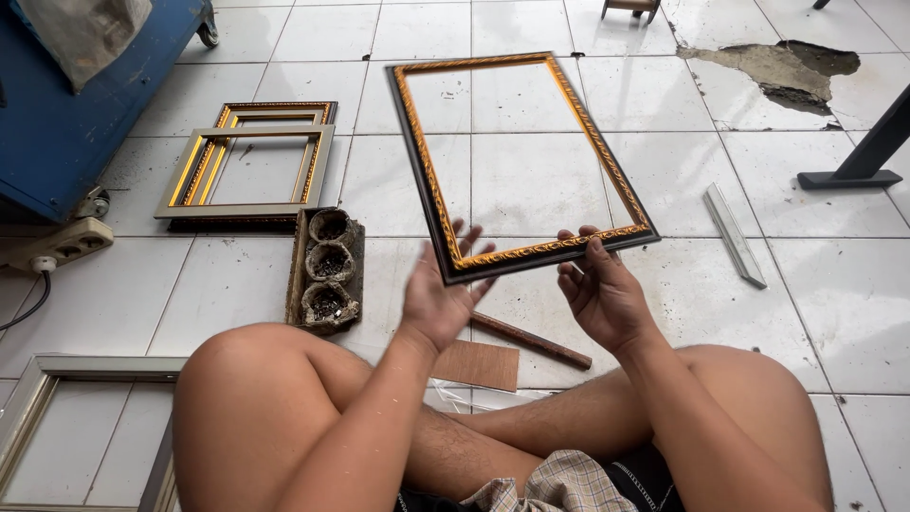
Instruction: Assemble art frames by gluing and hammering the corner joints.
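A black picture frame with a gold ornamented inner edge (417,156) is held up over the tiled floor, empty so the tiles show through. My right hand (599,294) grips its near bottom edge with fingers curled over the rail. My left hand (438,296) is spread under the bottom left corner, palm up, fingers apart and touching the frame from below. My crossed bare legs fill the lower part of the view.
Two stacked frames (248,207) lie to the left beside a small block with three dirty cups (327,268). A brown stick (531,341), a brown card (477,364), a metal strip (734,235), a blue cart (66,123), a power strip (59,246), another frame (38,379) and broken tile (777,71) surround me.
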